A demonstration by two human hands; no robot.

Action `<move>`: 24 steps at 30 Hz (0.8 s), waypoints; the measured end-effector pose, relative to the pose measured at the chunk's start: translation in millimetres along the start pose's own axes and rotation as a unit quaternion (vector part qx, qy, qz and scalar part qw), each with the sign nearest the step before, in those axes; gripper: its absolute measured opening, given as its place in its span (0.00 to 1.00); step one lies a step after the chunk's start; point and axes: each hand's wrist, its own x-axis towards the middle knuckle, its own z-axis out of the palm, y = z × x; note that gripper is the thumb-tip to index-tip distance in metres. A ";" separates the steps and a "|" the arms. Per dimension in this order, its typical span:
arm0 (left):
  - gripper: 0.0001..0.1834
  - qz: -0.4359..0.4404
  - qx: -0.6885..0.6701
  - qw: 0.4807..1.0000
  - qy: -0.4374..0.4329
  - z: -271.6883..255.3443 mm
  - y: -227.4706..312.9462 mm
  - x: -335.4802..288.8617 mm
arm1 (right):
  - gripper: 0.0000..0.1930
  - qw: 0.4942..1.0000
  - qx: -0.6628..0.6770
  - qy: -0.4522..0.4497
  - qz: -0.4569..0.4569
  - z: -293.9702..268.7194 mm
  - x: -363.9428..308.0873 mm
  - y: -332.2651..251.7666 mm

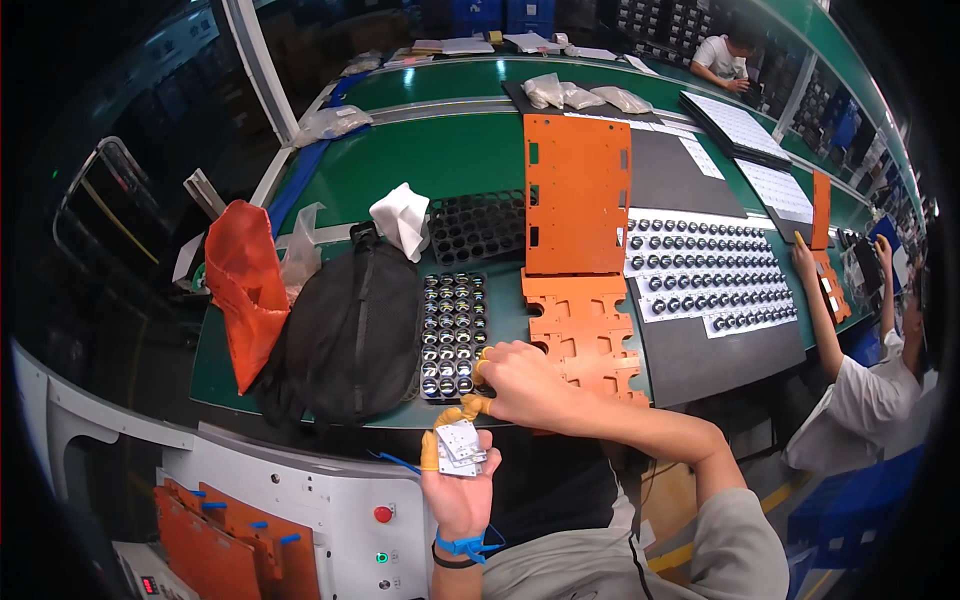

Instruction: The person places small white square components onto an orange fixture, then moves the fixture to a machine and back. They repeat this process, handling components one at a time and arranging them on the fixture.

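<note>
My left hand (pixel 461 503), palm up with a blue wrist strap, holds several small white square boards (pixel 458 447) stacked unevenly between its fingers and thumb. Yellow finger cots cover some fingertips of both hands. From the right, my right hand (pixel 527 386) reaches across, its fingertips bent together at the upper edge of the boards. Whatever lies between those fingertips is too small to make out. Just beyond sits a clear tray (pixel 485 330) of round black parts with shiny lens-like tops, partly covered by my right hand.
An orange fixture (pixel 583 325) with a raised orange plate (pixel 577 195) stands right of the tray. White sheets with rows of black round parts (pixel 710 265) lie farther right. A black bag (pixel 362 325) and orange bag (pixel 245 285) sit left. A co-worker (pixel 860 400) works at right.
</note>
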 end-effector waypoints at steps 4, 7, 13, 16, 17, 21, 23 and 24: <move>0.28 0.033 0.015 0.999 -0.010 7.6 1.5 -8.6 | 0.10 0.999 -0.042 0.023 0.003 6.9 3.9 -5.3; 0.35 0.043 0.053 0.997 -0.035 -4.4 -2.1 -8.0 | 0.10 0.998 -0.065 0.024 0.005 11.1 4.6 -5.0; 0.41 0.018 0.063 0.981 -0.183 -11.2 -0.6 -5.7 | 0.13 0.998 -0.045 0.030 0.035 10.5 4.0 -4.4; 0.36 0.005 0.051 0.978 -0.204 -10.2 3.7 -6.4 | 0.14 0.997 -0.028 0.058 0.051 4.6 -0.4 -1.1; 0.34 0.007 0.072 0.981 -0.180 -8.6 4.2 -7.0 | 0.15 0.996 -0.026 0.069 0.053 1.8 -2.3 1.4; 0.29 0.006 0.108 0.985 -0.133 1.0 -0.4 -4.8 | 0.14 0.989 0.013 0.097 0.113 -35.2 -12.8 -2.3; 0.29 0.003 0.153 0.980 -0.127 10.8 -4.0 -4.0 | 0.12 0.984 0.045 0.149 0.088 -49.9 -21.6 -2.8; 0.29 0.002 0.163 0.978 -0.127 15.0 -6.5 -3.4 | 0.12 0.980 0.061 0.176 0.077 -56.5 -26.0 -2.4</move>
